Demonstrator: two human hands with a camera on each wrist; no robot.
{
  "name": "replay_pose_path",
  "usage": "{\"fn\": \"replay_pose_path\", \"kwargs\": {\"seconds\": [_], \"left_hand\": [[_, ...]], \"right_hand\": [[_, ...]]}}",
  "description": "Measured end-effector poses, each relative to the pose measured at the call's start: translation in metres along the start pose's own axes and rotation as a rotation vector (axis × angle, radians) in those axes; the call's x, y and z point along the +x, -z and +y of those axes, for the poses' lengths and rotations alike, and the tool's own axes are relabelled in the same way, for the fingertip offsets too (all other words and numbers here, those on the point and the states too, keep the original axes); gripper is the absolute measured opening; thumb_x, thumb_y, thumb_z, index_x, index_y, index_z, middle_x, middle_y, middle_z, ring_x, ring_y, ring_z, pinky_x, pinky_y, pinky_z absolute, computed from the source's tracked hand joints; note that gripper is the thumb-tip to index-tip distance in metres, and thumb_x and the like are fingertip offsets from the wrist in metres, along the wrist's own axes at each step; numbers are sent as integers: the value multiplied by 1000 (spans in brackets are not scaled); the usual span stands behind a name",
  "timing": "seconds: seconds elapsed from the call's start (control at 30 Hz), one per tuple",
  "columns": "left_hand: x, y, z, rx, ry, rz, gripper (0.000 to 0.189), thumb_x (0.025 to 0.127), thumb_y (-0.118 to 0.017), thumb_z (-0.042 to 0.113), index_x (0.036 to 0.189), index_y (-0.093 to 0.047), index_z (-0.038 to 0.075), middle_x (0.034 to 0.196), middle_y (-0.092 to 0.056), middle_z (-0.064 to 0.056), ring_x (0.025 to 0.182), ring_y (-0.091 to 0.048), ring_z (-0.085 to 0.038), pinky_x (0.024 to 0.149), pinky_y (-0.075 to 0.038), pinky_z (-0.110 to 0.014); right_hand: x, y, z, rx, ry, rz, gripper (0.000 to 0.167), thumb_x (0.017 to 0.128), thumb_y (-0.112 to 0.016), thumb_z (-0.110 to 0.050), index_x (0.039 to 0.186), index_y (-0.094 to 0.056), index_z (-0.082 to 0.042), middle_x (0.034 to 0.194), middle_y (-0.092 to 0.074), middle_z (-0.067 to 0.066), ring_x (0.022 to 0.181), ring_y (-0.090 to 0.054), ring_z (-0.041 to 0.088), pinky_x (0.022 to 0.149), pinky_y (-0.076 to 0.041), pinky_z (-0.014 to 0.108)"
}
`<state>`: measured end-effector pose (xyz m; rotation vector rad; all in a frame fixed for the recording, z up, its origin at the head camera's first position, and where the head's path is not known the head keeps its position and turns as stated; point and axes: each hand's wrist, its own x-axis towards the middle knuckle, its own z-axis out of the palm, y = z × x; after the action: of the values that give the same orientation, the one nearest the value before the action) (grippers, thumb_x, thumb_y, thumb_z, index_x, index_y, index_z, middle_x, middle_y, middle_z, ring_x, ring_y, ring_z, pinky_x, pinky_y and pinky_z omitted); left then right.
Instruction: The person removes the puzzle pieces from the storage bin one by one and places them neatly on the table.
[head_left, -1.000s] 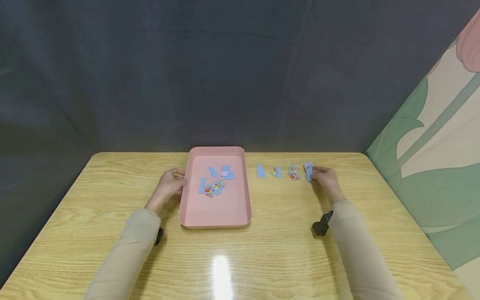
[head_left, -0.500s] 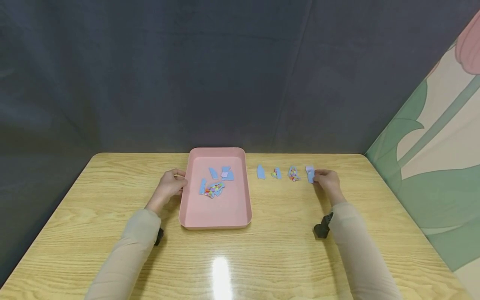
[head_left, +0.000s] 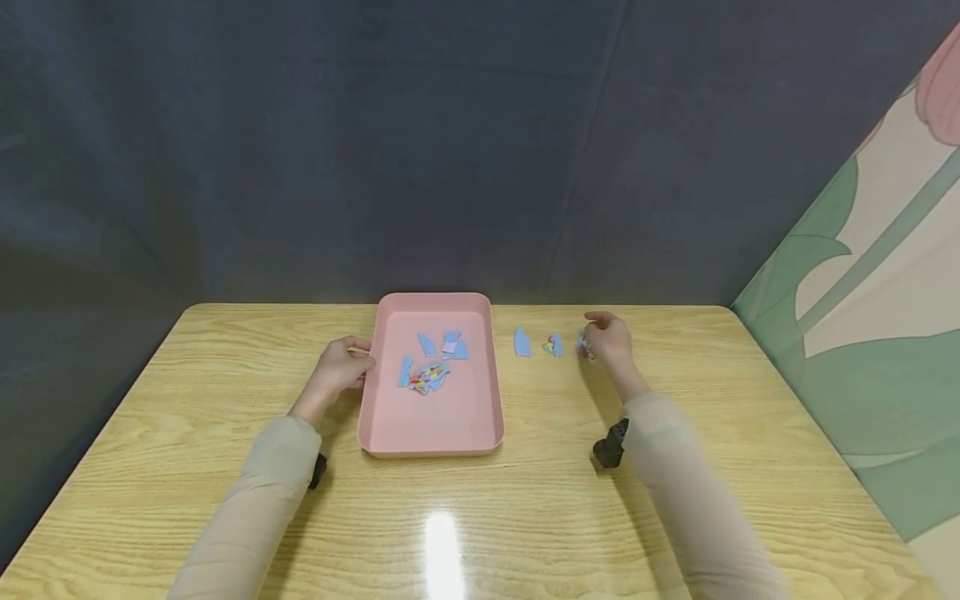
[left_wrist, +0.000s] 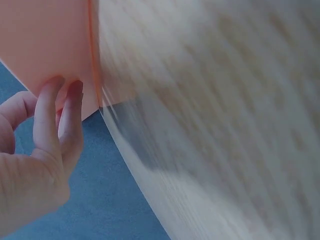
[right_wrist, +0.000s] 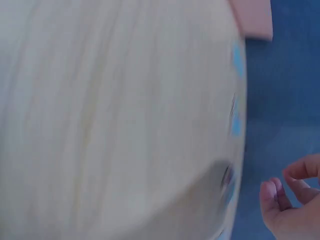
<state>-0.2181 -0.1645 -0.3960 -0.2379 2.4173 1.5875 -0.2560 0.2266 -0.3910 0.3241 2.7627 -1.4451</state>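
My left hand [head_left: 335, 367] grips the left side of a shallow pink tray [head_left: 450, 425], fingers against the outer wall [left_wrist: 75, 45] and thumb at the rim. In the tray lie several flat light-blue pieces [head_left: 426, 345], one patch of them [head_left: 427, 379] covered in bright multicoloured shapes. My right hand [head_left: 611, 343] hovers above the row right of the tray with loosely bent fingers and nothing between them. It partly covers a blue multicoloured piece [head_left: 583, 343] in the head view. A fourth piece, hidden there, shows at the lower edge of the right wrist view [right_wrist: 223, 235].
A plain blue piece [head_left: 522, 342] and a blue piece with coloured patches [head_left: 553, 345] lie between tray and right hand. Wood-grain table [head_left: 525, 517] spreads in front. A dark curtain [head_left: 450, 167] hangs along the back edge; a flower-patterned panel [head_left: 885, 333] stands right.
My right hand has let go of the rightmost blue piece, after shifting it slightly right, and moved left over the row. The left hand and tray stay put.
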Motion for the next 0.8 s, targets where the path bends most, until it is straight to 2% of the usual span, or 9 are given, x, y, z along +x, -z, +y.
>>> {"fn": "replay_pose_path", "kwargs": {"seconds": [0.2, 0.33, 0.4, 0.47, 0.63, 0.8], "left_hand": [[2, 2, -2, -1, 10, -17, 46, 92, -46, 4, 135, -41, -9, 128, -54, -31, 96, -64, -24, 70, -56, -25], [3, 2, -1, -1, 16, -20, 45, 92, -46, 5, 134, -43, -8, 123, -56, -28, 93, -63, -21, 70, -55, -25], [3, 2, -1, -1, 20, -21, 44, 91, -47, 5, 134, -44, -7, 120, -57, -26, 90, -63, -19, 69, -54, -24], [2, 3, -1, -1, 23, -20, 44, 92, -48, 5, 134, -44, -7, 119, -58, -25, 88, -63, -17, 69, -54, -24], [1, 3, 0, -4, 28, -27, 45, 93, -49, 7, 135, -43, -7, 122, -58, -26, 89, -64, -17, 69, -54, -23], [0, 2, 1, 2, 35, -33, 45, 94, -48, 8, 136, -42, -5, 125, -57, -26, 93, -64, -18, 70, -54, -23]], "right_hand": [[-8, -34, -36, -5, 81, -86, 40, 96, -42, -9, 134, -50, 1, 126, -53, 20, 84, -49, 15, 60, -37, 16], [-16, -55, -55, 25, 160, -118, 39, 93, -45, -4, 130, -52, 4, 123, -56, 23, 104, -54, 31, 77, -47, 26], [-21, -65, -63, 37, 203, -125, 37, 91, -46, -1, 127, -54, 5, 121, -58, 23, 112, -55, 33, 89, -48, 32], [-26, -74, -70, 55, 239, -140, 37, 90, -47, 1, 125, -56, 7, 118, -59, 24, 112, -56, 35, 94, -48, 36], [-38, -94, -81, 63, 283, -204, 35, 88, -50, 4, 122, -58, 5, 116, -62, 23, 107, -58, 31, 88, -49, 32], [-46, -111, -81, 20, 327, -281, 33, 88, -51, 5, 120, -60, 3, 115, -63, 22, 105, -60, 30, 91, -50, 34]]}}
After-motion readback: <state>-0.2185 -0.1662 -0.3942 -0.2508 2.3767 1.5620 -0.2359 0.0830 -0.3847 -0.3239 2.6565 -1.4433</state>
